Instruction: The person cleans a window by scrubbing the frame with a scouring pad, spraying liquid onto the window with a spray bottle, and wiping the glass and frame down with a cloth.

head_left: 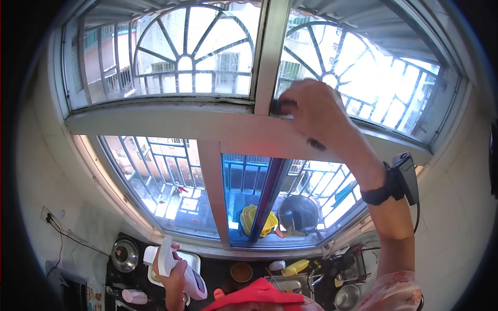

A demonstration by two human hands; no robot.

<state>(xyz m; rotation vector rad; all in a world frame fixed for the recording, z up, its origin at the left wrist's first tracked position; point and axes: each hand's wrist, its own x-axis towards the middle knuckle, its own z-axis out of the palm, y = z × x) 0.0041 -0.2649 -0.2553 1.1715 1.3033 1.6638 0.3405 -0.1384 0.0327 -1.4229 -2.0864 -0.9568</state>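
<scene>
My right hand (314, 106) is raised to the upper right window pane (363, 78), near its lower left corner beside the middle frame post. Its fingers are curled round a small dark object (282, 107), blurred and too unclear to name. A black strap with a device (404, 179) sits on my right wrist. Low on the left, my left hand (175, 274) is wrapped round the neck of a spray bottle (193, 282) with a white trigger head and a pale purple body. The bottle is tilted above the counter.
Below the windows runs a dark counter (220, 267) with a pot lid (125, 252), a pink cup (135, 296), a brown bowl (241, 271), a sink (290, 283) and a metal bowl (348, 297). Yellow baskets (254, 220) and a dark round pan (299, 213) show behind the lower glass.
</scene>
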